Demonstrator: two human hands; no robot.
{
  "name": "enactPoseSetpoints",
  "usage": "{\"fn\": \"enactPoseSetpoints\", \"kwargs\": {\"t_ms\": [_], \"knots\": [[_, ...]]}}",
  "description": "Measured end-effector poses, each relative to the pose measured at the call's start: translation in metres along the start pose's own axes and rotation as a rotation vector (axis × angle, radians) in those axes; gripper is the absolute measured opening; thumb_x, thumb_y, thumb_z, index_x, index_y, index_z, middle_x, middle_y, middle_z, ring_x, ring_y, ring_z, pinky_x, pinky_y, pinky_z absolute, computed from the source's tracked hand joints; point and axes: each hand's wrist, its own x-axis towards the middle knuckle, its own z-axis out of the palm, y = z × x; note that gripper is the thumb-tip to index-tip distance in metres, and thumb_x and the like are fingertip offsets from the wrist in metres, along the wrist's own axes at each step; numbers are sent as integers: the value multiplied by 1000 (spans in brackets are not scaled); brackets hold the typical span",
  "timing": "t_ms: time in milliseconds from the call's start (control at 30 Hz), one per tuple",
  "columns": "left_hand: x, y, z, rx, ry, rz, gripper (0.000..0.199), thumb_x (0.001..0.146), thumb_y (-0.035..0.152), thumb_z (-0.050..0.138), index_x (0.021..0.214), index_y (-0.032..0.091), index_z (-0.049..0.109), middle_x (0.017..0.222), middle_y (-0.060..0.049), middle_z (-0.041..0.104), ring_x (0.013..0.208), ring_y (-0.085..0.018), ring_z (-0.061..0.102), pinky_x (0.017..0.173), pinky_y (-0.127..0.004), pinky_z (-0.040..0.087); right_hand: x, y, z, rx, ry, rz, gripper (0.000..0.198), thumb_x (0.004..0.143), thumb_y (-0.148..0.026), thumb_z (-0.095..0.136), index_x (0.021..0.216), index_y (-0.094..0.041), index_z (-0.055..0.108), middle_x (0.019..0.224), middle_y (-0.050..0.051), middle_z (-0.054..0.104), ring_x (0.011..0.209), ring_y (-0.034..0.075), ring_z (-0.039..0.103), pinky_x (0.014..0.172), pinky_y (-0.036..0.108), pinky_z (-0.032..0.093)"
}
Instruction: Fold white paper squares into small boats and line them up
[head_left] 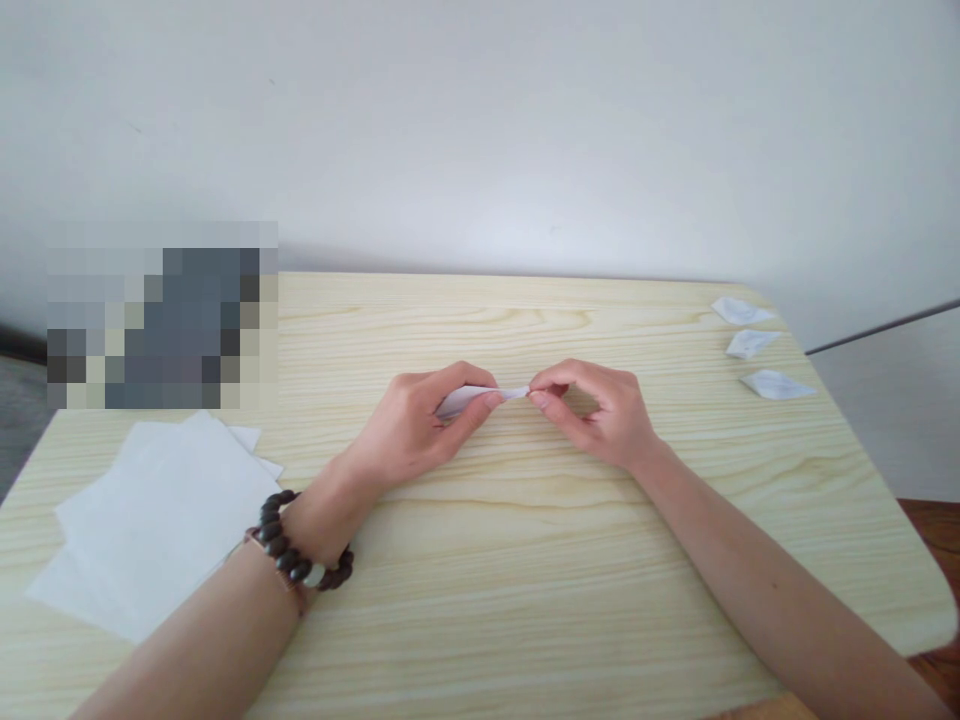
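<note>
A narrow piece of folded white paper (pixel 463 400) is held between my two hands above the middle of the table. Its wider end lies in the grip of my left hand (pixel 427 415), thumb and fingers pinched on it. At the thin right end, the thumb and index finger of my right hand (pixel 600 405) pinch the tip. Part of the paper is hidden behind the left fingers. A dark bead bracelet (pixel 281 548) circles my left wrist.
White paper sheets (pixel 165 520) lie loosely stacked on the wooden table (pixel 525 600) at the left. Three folded paper pieces (pixel 776 384) sit along its right edge. A pixelated area hides something dark at the back left. Behind stands a pale wall (pixel 510 130).
</note>
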Motion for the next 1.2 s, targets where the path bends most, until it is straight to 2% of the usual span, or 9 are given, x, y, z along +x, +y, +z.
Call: {"fn": "enactPoseSetpoints", "kwargs": {"t_ms": [500,833,1100,1200], "knots": [[1,1,0,-51,-13,-41,22,88,37,58,93,18,67,79,1,71,62,-9,59,59,-18,43,0,1,1,-12,14,-5,3,84,-19,63,86,-20,65,76,-1,72,63,10,65,62,22,52],[1,2,-1,-236,-118,-210,33,86,46,58,90,15,68,57,2,61,48,-9,49,45,-18,36,2,-2,1,-28,85,-98,6,83,-14,64,85,-20,67,74,1,73,58,10,65,56,21,52],[5,7,-4,-356,-144,-304,29,86,42,61,85,14,70,51,4,58,43,-6,46,41,-16,33,-2,3,3,-10,98,-120,12,80,-14,66,90,-22,68,79,1,74,59,10,65,54,21,53],[5,8,-6,-384,-159,-314,29,86,41,60,86,14,69,52,3,59,43,-7,47,41,-16,34,-2,3,3,-8,98,-154,14,80,-11,66,89,-22,68,80,1,75,65,11,68,59,21,55]]}}
